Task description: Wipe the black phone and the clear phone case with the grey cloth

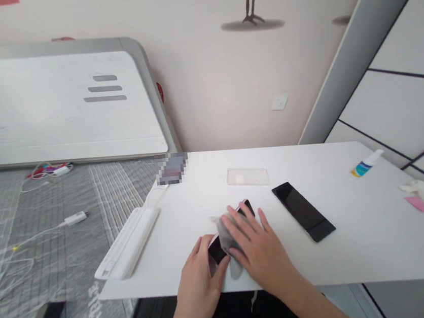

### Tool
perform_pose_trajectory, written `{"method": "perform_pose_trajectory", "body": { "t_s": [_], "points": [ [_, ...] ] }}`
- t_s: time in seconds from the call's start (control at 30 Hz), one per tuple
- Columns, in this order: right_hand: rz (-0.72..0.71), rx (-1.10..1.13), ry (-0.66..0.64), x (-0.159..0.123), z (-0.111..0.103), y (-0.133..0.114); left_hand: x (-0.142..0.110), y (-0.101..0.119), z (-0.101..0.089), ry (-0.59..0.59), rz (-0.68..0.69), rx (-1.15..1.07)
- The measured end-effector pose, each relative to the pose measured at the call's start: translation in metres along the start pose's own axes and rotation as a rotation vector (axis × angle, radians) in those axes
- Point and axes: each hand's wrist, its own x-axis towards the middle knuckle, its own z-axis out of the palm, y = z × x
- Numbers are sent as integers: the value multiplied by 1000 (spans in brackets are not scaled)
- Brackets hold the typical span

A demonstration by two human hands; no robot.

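Observation:
Near the front edge of the white table lies a dark-screened phone (217, 251), tilted diagonally, its far end showing past my fingers. My left hand (199, 278) grips its near end between thumb and fingers. A grey cloth (227, 239) covers the phone's middle. My right hand (258, 243) presses that cloth onto the screen, its fingers laid over it. Just right of my right hand rests a black, flat rectangular device (303, 212). A clear phone case (247, 176) lies farther back. Part of the phone is hidden under the cloth and fingers.
On the table's left edge sits a long white object (133, 244), with a blurred-out item (172, 168) behind it. A small spray bottle (366, 164), crumpled tissue (422, 188) and pink slip (419, 204) lie at the right. Left is a bed (74, 266) holding a charger (75, 218).

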Motion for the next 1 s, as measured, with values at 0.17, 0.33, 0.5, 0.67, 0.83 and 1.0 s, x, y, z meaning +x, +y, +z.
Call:
{"method": "perform_pose_trajectory", "body": {
  "t_s": [0.17,0.33,0.5,0.67,0.83,1.0],
  "points": [
    [242,53,116,-8,11,27,-3,-18,2,38,-62,-33],
    [292,193,177,-16,22,27,2,-48,-6,146,26,102],
    [340,275,222,-16,13,22,6,-59,-20,143,58,289],
    [379,382,258,-20,6,23,7,-59,-23,117,62,387],
    [371,519,239,-21,-1,20,27,-55,-27,74,74,441],
    [284,645,167,-22,-14,19,99,-18,-18,-55,263,510]
  ]
}}
